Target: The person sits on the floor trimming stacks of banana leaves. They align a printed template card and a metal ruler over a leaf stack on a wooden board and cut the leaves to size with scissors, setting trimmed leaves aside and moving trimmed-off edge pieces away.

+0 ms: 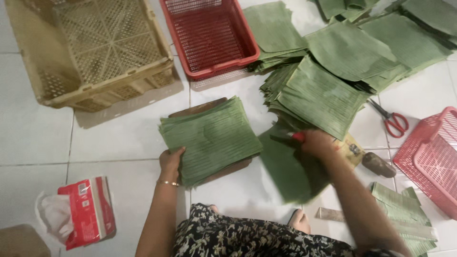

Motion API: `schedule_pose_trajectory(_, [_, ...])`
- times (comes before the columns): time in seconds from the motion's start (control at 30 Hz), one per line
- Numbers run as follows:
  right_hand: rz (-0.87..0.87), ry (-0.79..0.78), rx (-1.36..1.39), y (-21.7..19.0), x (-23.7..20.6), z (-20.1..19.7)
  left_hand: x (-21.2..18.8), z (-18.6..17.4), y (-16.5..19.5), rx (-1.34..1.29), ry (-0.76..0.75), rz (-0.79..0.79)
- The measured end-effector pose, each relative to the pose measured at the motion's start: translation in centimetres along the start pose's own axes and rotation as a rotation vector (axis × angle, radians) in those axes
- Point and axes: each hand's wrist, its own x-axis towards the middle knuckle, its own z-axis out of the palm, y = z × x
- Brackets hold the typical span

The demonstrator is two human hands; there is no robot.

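Observation:
A stack of cut green banana leaves (212, 138) lies on a brown wooden board (204, 107) on the white tiled floor. My left hand (170, 162) holds the stack's near left corner, fingers curled over its edge. My right hand (316, 143) is closed around a red-handled tool (298, 136) and rests on a loose, darker leaf (285, 171) to the right of the stack. The tool's blade is blurred and mostly hidden.
Leaf piles (333, 71) spread across the far right. A beige crate (100, 47) and a red basket (209, 35) stand behind; a pink basket (428, 162) at right. Red scissors (392, 120), a tissue pack (81, 212), leaf strips (404, 214) lie around.

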Motion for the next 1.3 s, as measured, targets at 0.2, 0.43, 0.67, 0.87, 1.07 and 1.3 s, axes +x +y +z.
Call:
schedule_pose_trajectory(0.2, [0.188, 0.272, 0.694, 6.9, -5.7, -17.0, 0.0, 0.1, 0.4, 0.039, 0.024, -0.004])
schedule_pose_trajectory(0.43, [0.320, 0.946, 1.709, 8.8, 1.5, -12.4, 0.6, 0.7, 0.0, 0.061, 0.027, 0.043])
schedule_pose_trajectory(0.67, [1.064, 0.957, 2.345, -1.8, 8.0, -2.3, 0.7, 0.9, -0.6, 0.176, 0.060, 0.056])
schedule_pose_trajectory(0.87, [0.516, 1.362, 1.714, -3.5, 3.7, 2.8, 1.0, 1.4, -1.1, 0.058, 0.059, 0.027])
schedule_pose_trajectory(1.07, [0.414, 0.594, 0.571, 0.5, -1.9, 10.1, 1.1, 1.5, -1.3, 0.023, 0.034, 0.022])
schedule_pose_trajectory(1.3, [0.385, 0.308, 0.524, 4.0, -0.8, 12.0, 0.8, 1.9, -0.9, -0.013, 0.033, -0.036])
